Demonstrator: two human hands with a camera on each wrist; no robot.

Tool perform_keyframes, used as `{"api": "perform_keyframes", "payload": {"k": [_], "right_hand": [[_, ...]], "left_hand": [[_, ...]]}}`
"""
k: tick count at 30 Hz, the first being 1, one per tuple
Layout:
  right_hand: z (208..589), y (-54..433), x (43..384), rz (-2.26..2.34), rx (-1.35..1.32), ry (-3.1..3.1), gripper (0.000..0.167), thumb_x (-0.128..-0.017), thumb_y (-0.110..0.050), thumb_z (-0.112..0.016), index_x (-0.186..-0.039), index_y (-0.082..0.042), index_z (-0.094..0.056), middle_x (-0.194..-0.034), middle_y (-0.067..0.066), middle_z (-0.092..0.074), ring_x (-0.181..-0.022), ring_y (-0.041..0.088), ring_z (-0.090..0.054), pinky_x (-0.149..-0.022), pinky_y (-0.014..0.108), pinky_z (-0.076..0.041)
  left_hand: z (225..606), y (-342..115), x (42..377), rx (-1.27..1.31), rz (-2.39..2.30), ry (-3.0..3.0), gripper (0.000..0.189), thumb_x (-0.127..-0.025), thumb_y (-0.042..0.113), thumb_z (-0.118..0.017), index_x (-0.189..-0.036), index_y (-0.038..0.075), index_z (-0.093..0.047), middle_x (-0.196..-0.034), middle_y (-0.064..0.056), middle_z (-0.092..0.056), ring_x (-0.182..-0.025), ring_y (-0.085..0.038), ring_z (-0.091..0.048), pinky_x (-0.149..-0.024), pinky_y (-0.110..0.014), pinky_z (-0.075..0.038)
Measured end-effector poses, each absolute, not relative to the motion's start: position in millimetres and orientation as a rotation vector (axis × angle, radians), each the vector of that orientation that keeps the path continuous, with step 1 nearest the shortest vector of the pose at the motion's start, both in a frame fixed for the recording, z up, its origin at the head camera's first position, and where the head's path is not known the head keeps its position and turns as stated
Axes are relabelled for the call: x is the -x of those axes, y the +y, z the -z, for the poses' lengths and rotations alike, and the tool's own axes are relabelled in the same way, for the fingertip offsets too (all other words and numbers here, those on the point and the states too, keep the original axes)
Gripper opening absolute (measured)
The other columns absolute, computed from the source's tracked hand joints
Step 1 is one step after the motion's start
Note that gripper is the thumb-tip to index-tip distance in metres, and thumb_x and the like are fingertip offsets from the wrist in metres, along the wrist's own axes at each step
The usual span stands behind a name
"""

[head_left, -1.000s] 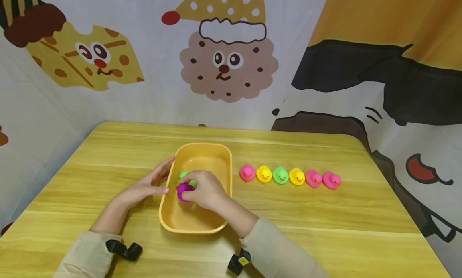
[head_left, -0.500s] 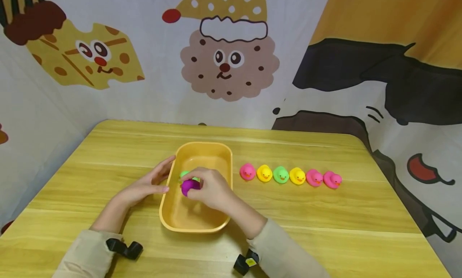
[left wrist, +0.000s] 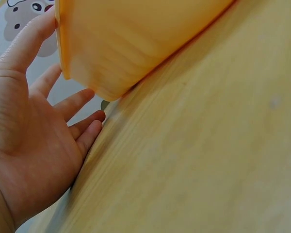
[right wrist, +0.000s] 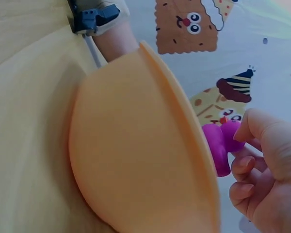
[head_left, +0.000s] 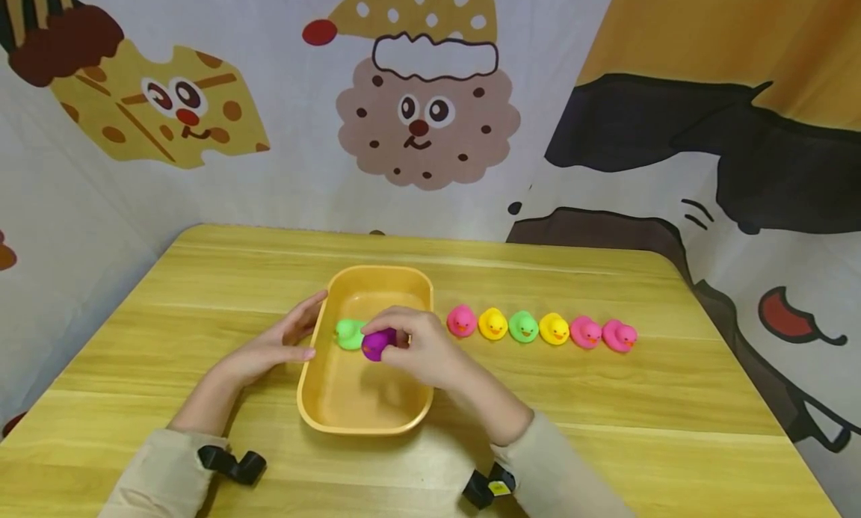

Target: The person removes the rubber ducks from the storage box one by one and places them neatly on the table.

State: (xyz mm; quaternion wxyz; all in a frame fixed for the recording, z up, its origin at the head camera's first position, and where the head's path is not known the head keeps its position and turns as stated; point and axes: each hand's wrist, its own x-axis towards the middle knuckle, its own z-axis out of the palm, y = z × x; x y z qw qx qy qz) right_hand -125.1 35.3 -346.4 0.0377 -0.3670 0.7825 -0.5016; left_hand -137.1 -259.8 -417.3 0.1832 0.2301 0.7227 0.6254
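My right hand [head_left: 430, 353] pinches a purple rubber duck [head_left: 377, 345] between thumb and fingers, over the inside of a yellow-orange plastic basin [head_left: 363, 430]. In the right wrist view, the purple duck [right wrist: 217, 150] shows just past the basin's rim. A green rubber duck [head_left: 348, 334] lies in the basin, left of the purple one. At the basin's left side, my left hand [head_left: 272, 346] rests with spread, relaxed fingers. The left wrist view has the left hand [left wrist: 34, 136] with its upper digit at the rim and the other fingers loosely extended below.
Right of the basin, several rubber ducks stand in a row: a pink duck [head_left: 462, 321] at the left end, then yellow ones, a green duck [head_left: 523, 327] and more pink ones. They stand on a wood-grain table [head_left: 605, 413], with a cartoon-printed cloth [head_left: 282, 196] behind.
My right hand has lifted the purple duck and carried it rightward within the basin, so the green duck shows more fully. The left hand stays at the rim.
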Motion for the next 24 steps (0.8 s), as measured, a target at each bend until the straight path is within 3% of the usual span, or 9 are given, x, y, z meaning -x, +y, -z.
{"api": "perform_keyframes", "payload": {"k": [6, 15, 24], "right_hand": [[341, 57, 126, 1.525, 1.191, 2.378, 0.031, -0.078, 0.003, -0.061, -0.105, -0.007, -0.072, -0.104, -0.003, -0.066, -0.075, 0.012, -0.052, -0.064, 0.025, -0.045], [335, 91, 126, 1.545, 1.263, 2.344, 0.034, -0.079, 0.009, -0.059, -0.105, -0.009, -0.072, -0.103, -0.002, -0.066, -0.075, 0.016, -0.053, -0.063, 0.026, -0.044], [332, 124, 126, 1.530, 1.206, 2.374, 0.037, -0.079, 0.013, -0.057, -0.105, -0.008, -0.072, -0.108, 0.002, -0.066, -0.077, 0.018, -0.053, -0.062, 0.025, -0.044]], "left_hand": [[417, -259, 136, -0.643, -1.761, 2.040, 0.084, -0.091, 0.009, -0.062, -0.155, 0.023, -0.009, -0.156, -0.021, -0.013, -0.139, -0.041, -0.016, -0.102, -0.037, -0.030], [415, -259, 134, -0.642, -1.756, 2.052, 0.084, -0.091, 0.009, -0.062, -0.155, 0.022, -0.009, -0.156, -0.020, -0.012, -0.139, -0.040, -0.015, -0.103, -0.044, -0.027], [415, -258, 134, -0.649, -1.775, 2.031, 0.085, -0.091, 0.009, -0.063, -0.155, 0.023, -0.009, -0.156, -0.020, -0.012, -0.139, -0.040, -0.016, -0.102, -0.038, -0.029]]}}
